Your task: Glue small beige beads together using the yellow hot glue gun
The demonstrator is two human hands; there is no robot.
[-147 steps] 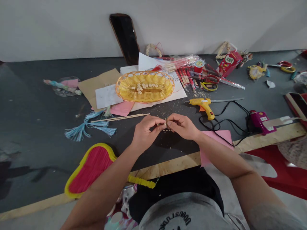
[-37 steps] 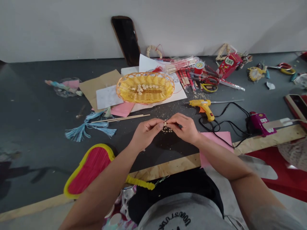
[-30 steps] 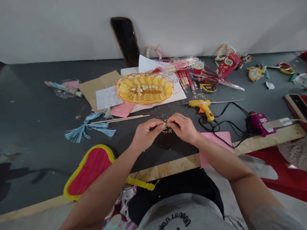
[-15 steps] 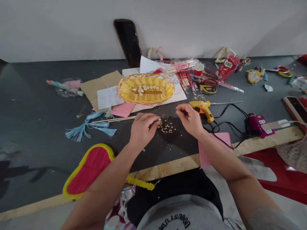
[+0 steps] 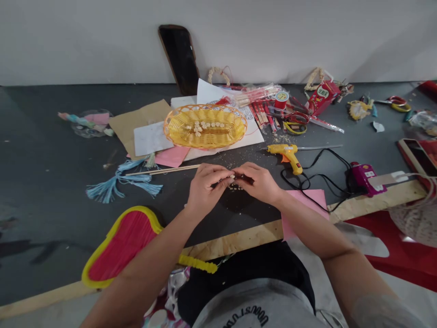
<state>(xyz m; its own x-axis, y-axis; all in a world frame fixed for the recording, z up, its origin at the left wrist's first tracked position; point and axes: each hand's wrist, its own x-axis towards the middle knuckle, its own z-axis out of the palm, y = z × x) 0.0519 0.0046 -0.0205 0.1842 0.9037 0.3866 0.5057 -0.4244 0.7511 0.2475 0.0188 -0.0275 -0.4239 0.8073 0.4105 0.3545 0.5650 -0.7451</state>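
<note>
My left hand (image 5: 210, 184) pinches a small pale piece (image 5: 232, 176), likely one of the beige bits, between thumb and fingers. The fingertips of my right hand (image 5: 256, 183) meet it from the other side, pinched together at the same piece; whether they hold anything of their own is hidden. Under both hands, small beige bits (image 5: 235, 187) lie scattered on the dark table. Just beyond stands a yellow woven basket (image 5: 218, 141) with several small pale flower-like pieces (image 5: 198, 127) inside. Two thin sticks (image 5: 164, 170) end beside my left hand.
A yellow glue gun (image 5: 290, 157) lies right of my hands, its black cable near pink paper (image 5: 303, 205). Scissors (image 5: 296, 123) and a red thread spool (image 5: 281, 101) are at the back. Blue tassels (image 5: 112, 184) and a red-and-yellow fan shape (image 5: 121, 246) lie left.
My right hand has moved left and down from near the glue gun to meet my left hand. The left hand stays pinched, slightly shifted. The whole view has moved a little.
</note>
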